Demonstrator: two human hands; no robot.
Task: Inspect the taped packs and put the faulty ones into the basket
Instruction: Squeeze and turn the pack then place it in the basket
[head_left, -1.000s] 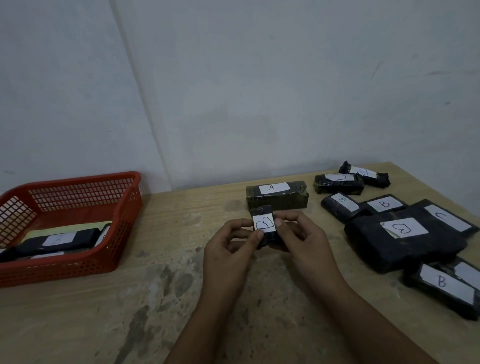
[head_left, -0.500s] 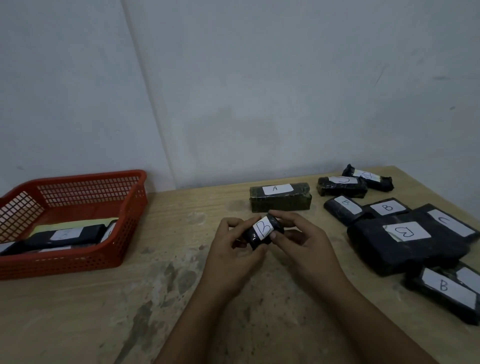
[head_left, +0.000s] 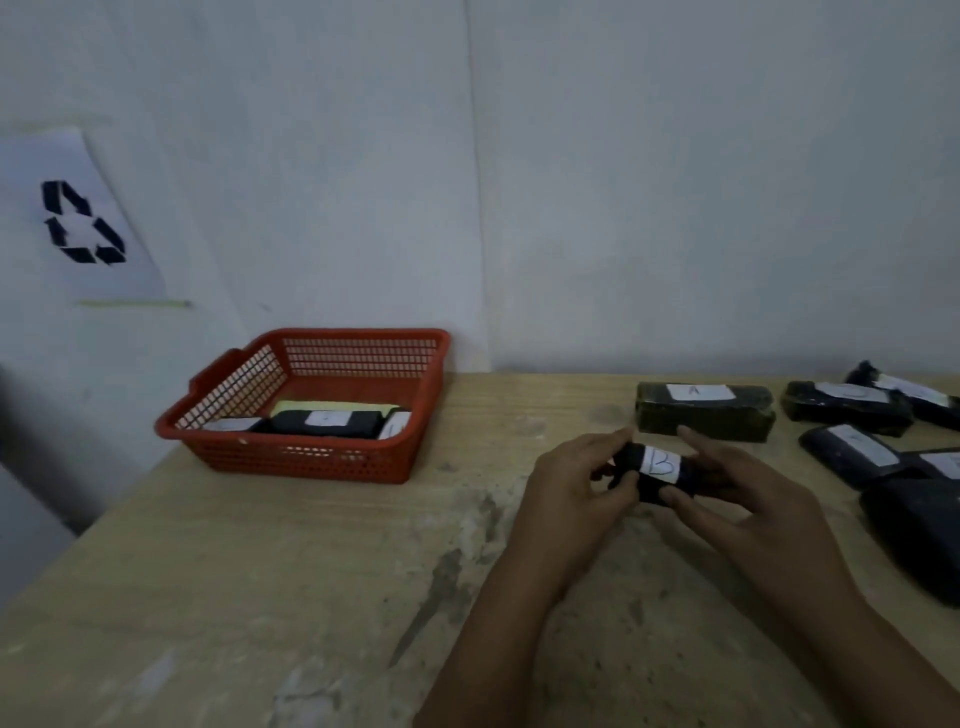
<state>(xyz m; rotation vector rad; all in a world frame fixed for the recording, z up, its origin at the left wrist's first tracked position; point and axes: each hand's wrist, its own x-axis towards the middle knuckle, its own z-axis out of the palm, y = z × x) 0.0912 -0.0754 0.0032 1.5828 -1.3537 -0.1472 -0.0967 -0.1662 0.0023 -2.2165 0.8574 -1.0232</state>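
fingers: left hand (head_left: 574, 499) and right hand (head_left: 748, 499) pinch the small black pack (head_left: 657, 470) at its ends | pack: held label-up off the table, right of the red basket (head_left: 311, 457), apparently to inspect its tape | basket: already holds packs

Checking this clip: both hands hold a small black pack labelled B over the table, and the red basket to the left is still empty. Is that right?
Not quite. The head view shows the red basket is not empty: at least one black pack with a white label lies inside it. The rest holds: the left hand and right hand both hold the small black pack labelled B over the table.
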